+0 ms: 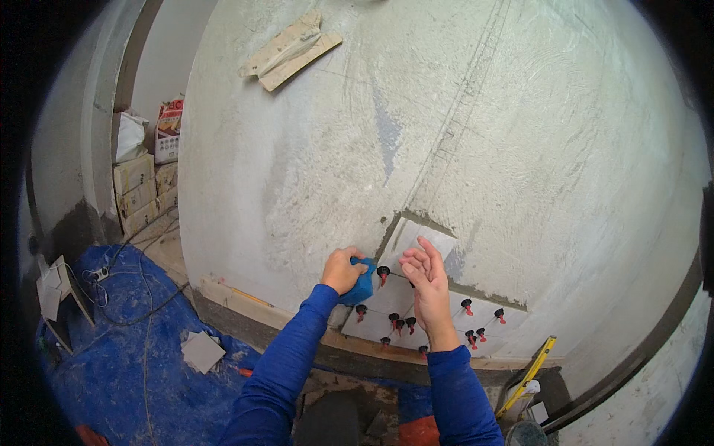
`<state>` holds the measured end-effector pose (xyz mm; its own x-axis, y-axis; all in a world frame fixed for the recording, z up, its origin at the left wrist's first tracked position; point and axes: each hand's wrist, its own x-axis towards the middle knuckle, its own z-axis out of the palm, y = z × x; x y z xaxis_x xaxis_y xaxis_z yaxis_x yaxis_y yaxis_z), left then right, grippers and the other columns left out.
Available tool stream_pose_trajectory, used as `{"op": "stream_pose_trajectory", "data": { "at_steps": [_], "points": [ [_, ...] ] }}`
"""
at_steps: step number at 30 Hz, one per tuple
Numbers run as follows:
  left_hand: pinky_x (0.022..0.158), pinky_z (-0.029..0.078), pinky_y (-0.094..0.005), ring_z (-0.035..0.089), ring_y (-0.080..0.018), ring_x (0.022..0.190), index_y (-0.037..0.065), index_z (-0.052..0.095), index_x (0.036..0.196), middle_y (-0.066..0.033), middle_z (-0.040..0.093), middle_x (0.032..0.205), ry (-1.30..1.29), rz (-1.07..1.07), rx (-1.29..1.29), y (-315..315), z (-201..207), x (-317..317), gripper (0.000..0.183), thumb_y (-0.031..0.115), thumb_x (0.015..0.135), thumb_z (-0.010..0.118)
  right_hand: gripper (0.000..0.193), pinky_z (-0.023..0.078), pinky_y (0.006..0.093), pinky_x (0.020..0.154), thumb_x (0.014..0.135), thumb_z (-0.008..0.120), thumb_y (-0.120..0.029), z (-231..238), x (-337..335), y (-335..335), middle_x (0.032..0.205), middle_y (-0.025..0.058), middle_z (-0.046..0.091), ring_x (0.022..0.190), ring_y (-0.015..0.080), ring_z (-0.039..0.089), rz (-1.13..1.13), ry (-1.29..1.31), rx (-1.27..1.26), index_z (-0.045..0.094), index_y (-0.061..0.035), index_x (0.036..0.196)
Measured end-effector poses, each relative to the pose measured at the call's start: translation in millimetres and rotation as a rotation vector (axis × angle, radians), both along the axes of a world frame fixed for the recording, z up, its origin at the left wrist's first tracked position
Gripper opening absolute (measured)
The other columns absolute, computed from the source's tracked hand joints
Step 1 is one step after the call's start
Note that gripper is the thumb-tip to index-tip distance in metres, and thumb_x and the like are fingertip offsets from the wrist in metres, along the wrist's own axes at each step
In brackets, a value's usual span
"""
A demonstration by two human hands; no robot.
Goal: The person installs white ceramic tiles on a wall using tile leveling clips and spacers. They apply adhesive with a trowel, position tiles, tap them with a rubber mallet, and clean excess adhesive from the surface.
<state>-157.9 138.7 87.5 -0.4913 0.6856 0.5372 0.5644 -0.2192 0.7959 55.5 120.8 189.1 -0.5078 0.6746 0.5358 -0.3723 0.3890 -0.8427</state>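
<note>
My left hand [341,270] is closed around a soft blue sponge [363,285], beside the left edge of the tiles on the wall. Light grey tiles [381,296] form a low row, and one more tile [407,236] sits above it with grey mortar along its edges. My right hand [429,286] is open in front of that upper tile, fingers spread and palm turned toward the left; whether it touches the tile I cannot tell. Several black-and-red tile levelling clips [384,273] stick out of the joints, one close to the sponge.
A wooden batten [223,293] with a pencil runs beneath the tiles. Higher up, a wooden piece [290,53] is fixed to the wall. A yellow spirit level [526,377] leans at lower right. Loose tiles [202,352] and cables lie on the blue tarp [126,372]; boxes [135,195] stand behind.
</note>
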Motion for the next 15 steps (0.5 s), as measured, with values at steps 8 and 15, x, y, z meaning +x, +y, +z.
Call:
{"op": "stream_pose_trajectory", "data": {
  "at_steps": [8, 15],
  "points": [
    [0.090, 0.052, -0.0436, 0.064, -0.0363, 0.101, 0.004, 0.074, 0.100, -0.0159, 0.071, 0.102, -0.035, 0.007, 0.469, -16, 87, 18, 0.027, 0.012, 0.076, 0.082, 0.072, 0.049, 0.0338, 0.106, 0.097, 0.074, -0.009, -3, -1, 8, 0.130, 0.0098, 0.057, 0.120, 0.0191, 0.057, 0.004, 0.022, -0.005, 0.036, -0.0020, 0.157],
    [0.095, 0.048, -0.0442, 0.058, -0.0363, 0.107, 0.006, 0.069, 0.092, -0.0101, 0.069, 0.101, 0.361, -0.009, 0.640, -8, 132, 20, 0.021, 0.005, 0.073, 0.077, 0.068, 0.045, 0.0326, 0.108, 0.098, 0.071, -0.008, -5, 2, 8, 0.129, 0.0085, 0.059, 0.119, 0.0178, 0.059, 0.005, 0.050, 0.005, 0.037, -0.0020, 0.157]
  ]
}}
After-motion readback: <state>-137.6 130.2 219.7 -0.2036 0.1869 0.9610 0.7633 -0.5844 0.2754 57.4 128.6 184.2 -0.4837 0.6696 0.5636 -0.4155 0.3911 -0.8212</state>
